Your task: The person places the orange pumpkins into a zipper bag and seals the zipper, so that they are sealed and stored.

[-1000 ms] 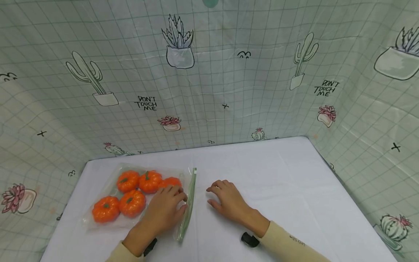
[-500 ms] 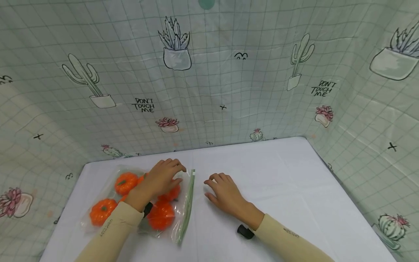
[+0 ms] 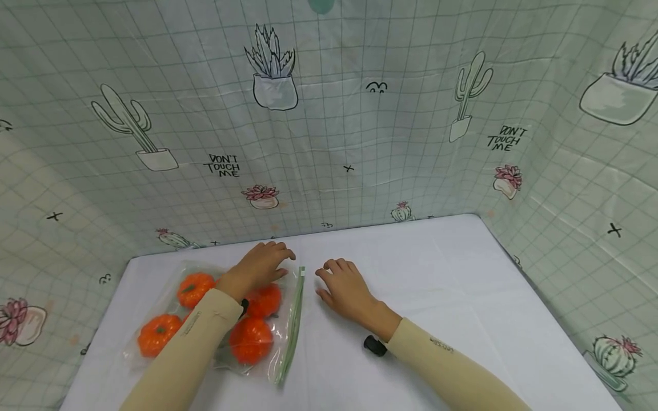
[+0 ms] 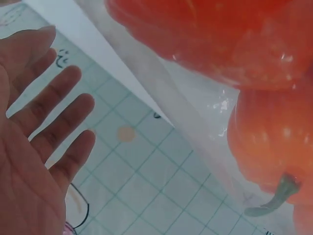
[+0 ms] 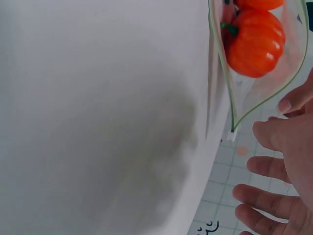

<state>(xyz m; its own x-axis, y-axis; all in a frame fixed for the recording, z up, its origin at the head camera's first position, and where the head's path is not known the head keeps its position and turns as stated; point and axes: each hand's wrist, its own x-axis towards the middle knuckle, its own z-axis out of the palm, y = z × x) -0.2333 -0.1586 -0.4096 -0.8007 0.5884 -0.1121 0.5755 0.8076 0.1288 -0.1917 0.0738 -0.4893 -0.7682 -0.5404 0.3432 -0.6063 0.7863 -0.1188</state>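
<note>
A clear zip bag with a green zip edge lies on the left half of the table, several orange toy pumpkins inside it. Over its far right corner hovers my left hand, fingers loosely bent and holding nothing; the forearm hides part of the bag. In the left wrist view that hand shows spread fingers beside the pumpkins. My right hand is just right of the zip edge, fingers relaxed. The right wrist view shows the bag's mouth gaping near the right hand.
A white cloth covers the table. Behind and at both sides hangs a grid-patterned curtain printed with cacti and potted plants. A black wrist camera sits under the right wrist.
My left hand has moved away from me, from the bag's near right part to its far right corner, uncovering the near pumpkin. My right hand has shifted slightly forward and left.
</note>
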